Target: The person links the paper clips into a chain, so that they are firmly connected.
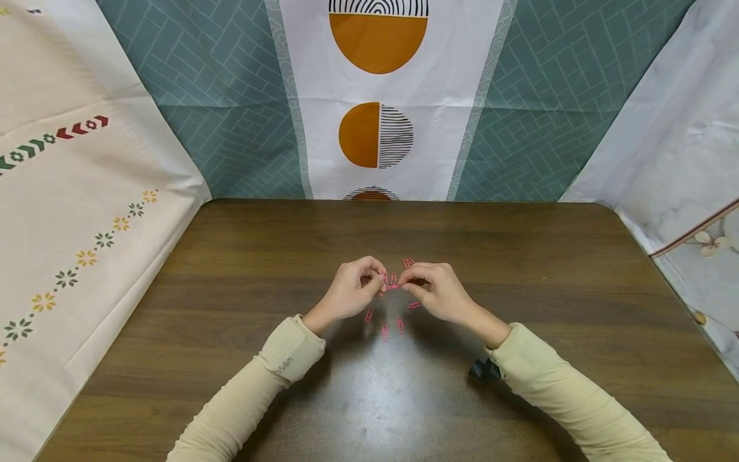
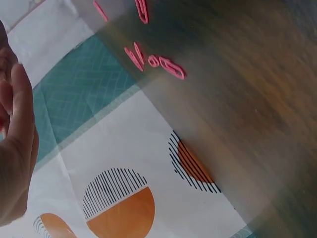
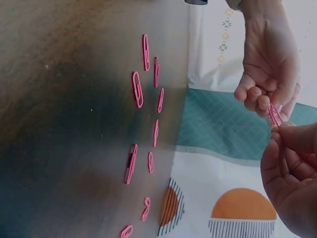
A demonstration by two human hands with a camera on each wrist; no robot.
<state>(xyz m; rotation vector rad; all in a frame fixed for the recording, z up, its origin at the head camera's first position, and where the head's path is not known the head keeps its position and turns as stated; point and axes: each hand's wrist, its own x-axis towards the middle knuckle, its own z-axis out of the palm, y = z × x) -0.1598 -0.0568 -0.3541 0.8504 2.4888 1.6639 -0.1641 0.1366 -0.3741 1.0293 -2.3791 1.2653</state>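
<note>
Paperclip, pink, one: long axis runs from left hand to right hand, fingers of both clamped on it. Worktop bears at least eight more clips.

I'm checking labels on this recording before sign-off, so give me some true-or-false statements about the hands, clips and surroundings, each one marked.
1. The right hand pinches a pink paper clip. True.
2. The left hand lies flat on the table. False: its fingers are curled, close to the right hand.
3. The loose clips on the table are blue. False: they are pink.
4. Both sleeves are pale yellow. True.
5. The cloth behind the table is plain. False: it is patterned, with orange shapes.
</note>
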